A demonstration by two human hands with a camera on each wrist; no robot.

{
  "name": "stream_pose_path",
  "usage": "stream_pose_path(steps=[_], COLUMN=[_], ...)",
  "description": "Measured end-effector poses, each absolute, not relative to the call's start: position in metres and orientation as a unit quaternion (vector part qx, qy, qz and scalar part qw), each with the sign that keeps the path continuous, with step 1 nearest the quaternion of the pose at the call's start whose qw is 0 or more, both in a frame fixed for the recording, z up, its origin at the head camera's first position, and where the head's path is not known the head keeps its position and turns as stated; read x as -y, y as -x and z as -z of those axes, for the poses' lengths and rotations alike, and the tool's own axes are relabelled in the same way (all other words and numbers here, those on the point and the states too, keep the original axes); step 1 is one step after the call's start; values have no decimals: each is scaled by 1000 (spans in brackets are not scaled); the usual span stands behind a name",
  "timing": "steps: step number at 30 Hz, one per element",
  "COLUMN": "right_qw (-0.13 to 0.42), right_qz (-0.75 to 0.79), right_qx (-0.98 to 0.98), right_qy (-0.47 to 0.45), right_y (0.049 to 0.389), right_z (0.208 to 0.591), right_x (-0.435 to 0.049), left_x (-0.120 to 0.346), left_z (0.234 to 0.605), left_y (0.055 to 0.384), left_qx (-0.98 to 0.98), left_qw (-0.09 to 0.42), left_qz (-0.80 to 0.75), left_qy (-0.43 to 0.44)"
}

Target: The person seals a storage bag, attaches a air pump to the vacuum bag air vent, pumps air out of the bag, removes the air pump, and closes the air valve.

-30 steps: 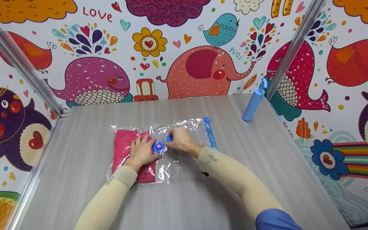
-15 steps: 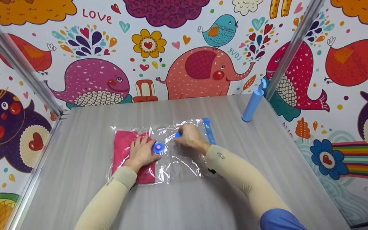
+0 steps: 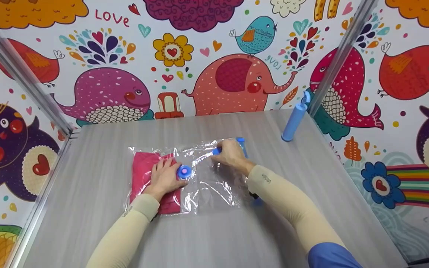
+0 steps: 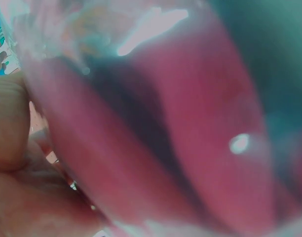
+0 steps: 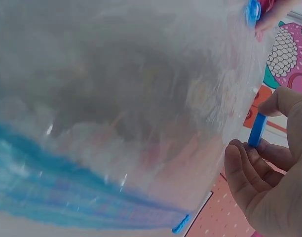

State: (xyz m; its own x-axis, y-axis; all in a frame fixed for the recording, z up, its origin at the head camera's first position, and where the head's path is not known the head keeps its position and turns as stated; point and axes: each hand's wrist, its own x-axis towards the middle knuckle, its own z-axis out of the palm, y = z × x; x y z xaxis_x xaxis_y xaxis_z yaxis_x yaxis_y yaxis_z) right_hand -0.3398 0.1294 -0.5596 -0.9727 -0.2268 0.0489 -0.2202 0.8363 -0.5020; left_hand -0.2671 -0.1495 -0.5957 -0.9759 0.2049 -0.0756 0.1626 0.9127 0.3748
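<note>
A clear plastic vacuum bag (image 3: 214, 186) lies on the table with folded pink cloth (image 3: 140, 167) inside its left part. My left hand (image 3: 164, 176) rests over the cloth end, fingers spread, its thumb side beside the round blue valve (image 3: 184, 171). The valve's uncovered pink centre shows in the head view. Between thumb and fingers my right hand (image 5: 274, 168) pinches a small blue valve cap (image 5: 257, 130), over the right part of the bag. Only blurred pink cloth and part of the hand appear in the left wrist view.
A light-blue hand pump (image 3: 293, 123) stands upright at the table's back right corner. Along the bag's right end runs a blue zip strip with a slider (image 3: 240, 140). Printed panels (image 3: 173, 93) with metal corner posts enclose the table.
My right hand has moved right, away from the valve, carrying the blue cap toward the bag's zip end. The left hand stays in place on the bag.
</note>
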Motion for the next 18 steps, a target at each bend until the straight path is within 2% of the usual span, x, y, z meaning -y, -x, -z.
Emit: stream_pose_path(steps=[18], right_qw=[10], right_qz=[264], right_qx=[-962], right_qy=[68], right_y=[351], right_z=[556], right_x=[-177], left_x=[148], left_z=[588], left_y=[264], left_qx=[-977], left_qw=[66], left_qz=[-182], left_qy=[-89])
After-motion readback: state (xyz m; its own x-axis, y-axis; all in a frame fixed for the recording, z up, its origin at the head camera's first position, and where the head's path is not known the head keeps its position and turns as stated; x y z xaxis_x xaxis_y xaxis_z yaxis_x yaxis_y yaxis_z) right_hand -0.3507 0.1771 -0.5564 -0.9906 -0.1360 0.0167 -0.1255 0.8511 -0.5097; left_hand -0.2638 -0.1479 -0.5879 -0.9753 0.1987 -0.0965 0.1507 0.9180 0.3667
